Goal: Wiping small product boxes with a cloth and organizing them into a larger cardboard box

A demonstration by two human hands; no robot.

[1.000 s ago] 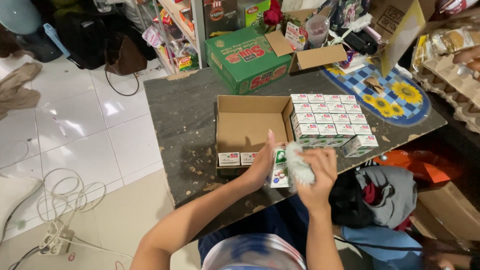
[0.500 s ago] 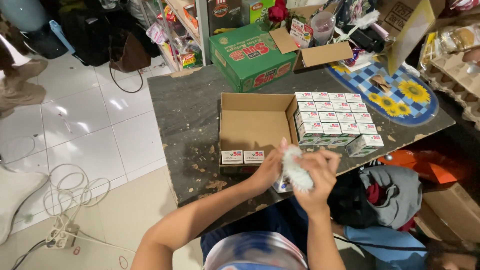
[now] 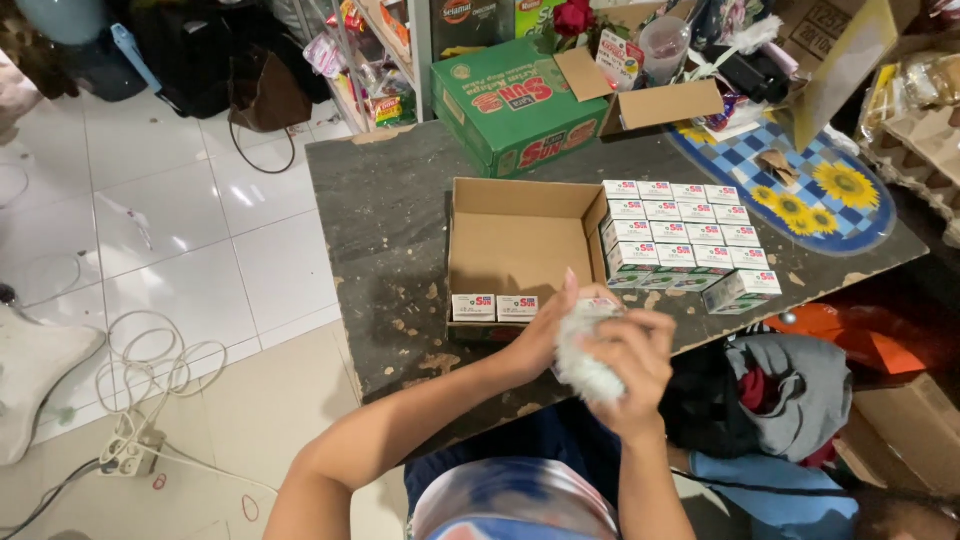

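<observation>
My left hand [image 3: 545,335] grips a small white and green carton [image 3: 597,305], mostly hidden behind my hands. My right hand [image 3: 628,365] presses a fluffy white cloth [image 3: 582,362] against that carton. Both hands hover over the near edge of a dark worn table [image 3: 380,220]. Just beyond them stands an open cardboard box [image 3: 520,240] with two small cartons [image 3: 495,307] upright at its near wall. To the right of the box, several matching small cartons [image 3: 680,235] are stacked in neat rows.
A green shipping case [image 3: 515,105] and an open cardboard box [image 3: 655,100] sit at the table's far side, with a sunflower mat [image 3: 810,190] on the right. Shelves of goods stand behind. White cables and a power strip [image 3: 130,450] lie on the tiled floor at left. Clothes pile lies at right.
The cloth has slid down over the carton, which was plainly visible a second ago and is now almost covered. My hands stay in the same spot.
</observation>
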